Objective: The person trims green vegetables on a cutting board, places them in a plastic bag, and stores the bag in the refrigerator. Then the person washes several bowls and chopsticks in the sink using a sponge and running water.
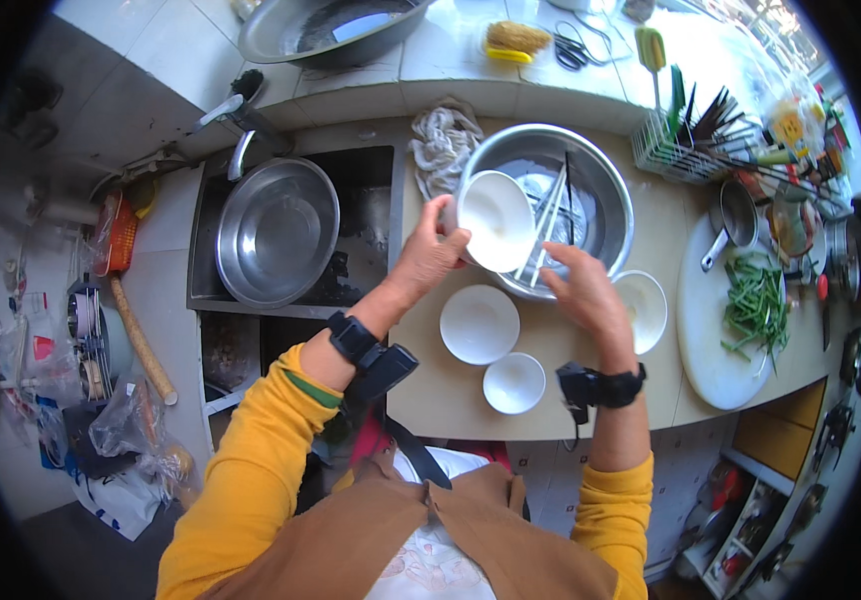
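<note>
A white bowl [496, 222] is in my left hand [427, 250], its inside tilted toward me at the basin's near left rim. My fingers and thumb close on the bowl's left edge. Beside its lower right edge is my right hand [587, 290], fingers bent and thumb apart, close to the ends of some white chopsticks [552, 215]. Those chopsticks and a dark one [569, 190] lean in the large metal basin [619, 180], which appears to hold water. On the counter are a white bowl [480, 325], a smaller one [514, 384] and another [648, 312] partly behind my right hand.
A metal basin [279, 232] sits in the dark sink [366, 235] under a faucet [241, 155]. A crumpled cloth [446, 145] lies behind my left hand. To the right, cut green vegetables [754, 305] rest on a white cutting board [711, 350], near a small saucepan [736, 213].
</note>
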Tool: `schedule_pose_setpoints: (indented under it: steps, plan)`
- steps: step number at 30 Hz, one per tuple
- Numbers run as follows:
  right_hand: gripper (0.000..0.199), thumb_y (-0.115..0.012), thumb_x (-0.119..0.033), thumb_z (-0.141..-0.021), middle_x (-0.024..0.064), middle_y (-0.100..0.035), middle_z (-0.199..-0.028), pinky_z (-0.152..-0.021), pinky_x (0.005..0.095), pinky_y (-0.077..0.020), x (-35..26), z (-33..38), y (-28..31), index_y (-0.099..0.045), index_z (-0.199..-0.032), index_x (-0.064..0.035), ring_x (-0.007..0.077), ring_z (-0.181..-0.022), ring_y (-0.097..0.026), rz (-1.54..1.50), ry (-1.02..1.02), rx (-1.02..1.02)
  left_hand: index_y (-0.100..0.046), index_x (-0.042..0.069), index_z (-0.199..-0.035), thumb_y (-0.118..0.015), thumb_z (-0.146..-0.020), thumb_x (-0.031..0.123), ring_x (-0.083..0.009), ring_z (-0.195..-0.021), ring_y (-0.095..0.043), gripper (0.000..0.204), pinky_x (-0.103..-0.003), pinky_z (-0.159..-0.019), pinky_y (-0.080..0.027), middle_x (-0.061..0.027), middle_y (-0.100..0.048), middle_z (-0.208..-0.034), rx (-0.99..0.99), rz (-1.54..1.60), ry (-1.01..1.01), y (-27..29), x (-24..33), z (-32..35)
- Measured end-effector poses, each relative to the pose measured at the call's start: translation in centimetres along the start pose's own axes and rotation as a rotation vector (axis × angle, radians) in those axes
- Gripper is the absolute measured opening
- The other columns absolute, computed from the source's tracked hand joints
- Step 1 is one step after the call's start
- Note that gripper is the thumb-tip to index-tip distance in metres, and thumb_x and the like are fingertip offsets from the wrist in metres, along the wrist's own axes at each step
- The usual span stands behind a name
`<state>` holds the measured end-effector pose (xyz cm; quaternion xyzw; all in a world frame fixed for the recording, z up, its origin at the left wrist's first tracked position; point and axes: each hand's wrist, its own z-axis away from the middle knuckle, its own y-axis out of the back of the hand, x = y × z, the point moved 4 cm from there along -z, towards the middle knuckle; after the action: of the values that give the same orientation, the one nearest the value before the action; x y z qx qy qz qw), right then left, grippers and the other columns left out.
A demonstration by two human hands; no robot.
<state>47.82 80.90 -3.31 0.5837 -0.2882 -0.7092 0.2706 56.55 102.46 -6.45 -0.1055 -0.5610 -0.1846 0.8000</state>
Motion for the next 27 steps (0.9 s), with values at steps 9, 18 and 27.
schedule_pose_setpoints:
  steps: [9, 18, 27]
  plan:
    - [0.036, -0.066, -0.025, -0.089, 0.0217, -0.071, -0.096, -0.082, 0.0399, -0.0530, -5.5, -7.9, 9.1, -0.066, -0.116, -0.0014, 0.0344, -0.090, -0.069, 0.391, -0.232, 0.010, -0.036, 0.002, -0.139, -0.068, -0.080, 0.034, -0.0352, -0.111, -0.060, 0.074, -0.040, -0.097, -0.046, -0.0256, -0.056, -0.123, -0.209, -0.343, -0.087, -0.6, 0.8, -5.2]
    - [0.048, -0.065, -0.024, -0.088, 0.0208, -0.061, -0.120, -0.088, 0.0447, -0.0518, -4.7, -23.3, 8.1, -0.051, -0.132, -0.0109, 0.0368, -0.109, -0.062, 0.576, -0.120, 0.342, -0.030, 0.008, -0.142, -0.068, -0.078, 0.039, -0.0484, -0.107, -0.058, 0.081, -0.050, -0.095, -0.047, -0.0313, -0.051, -0.127, -0.231, -0.554, -0.197, -1.1, 1.7, -7.4]
    - [0.034, -0.058, -0.015, -0.091, 0.0123, -0.059, -0.122, -0.095, 0.0422, -0.0495, -1.9, -33.3, 5.9, -0.057, -0.125, -0.0150, 0.0303, -0.117, -0.055, 0.688, 0.136, 0.541, -0.030, 0.007, -0.142, -0.072, -0.079, 0.032, -0.0425, -0.108, -0.059, 0.080, -0.046, -0.094, -0.049, -0.0275, -0.050, -0.125, -0.270, -0.628, -0.136, -1.9, 1.5, -7.9]
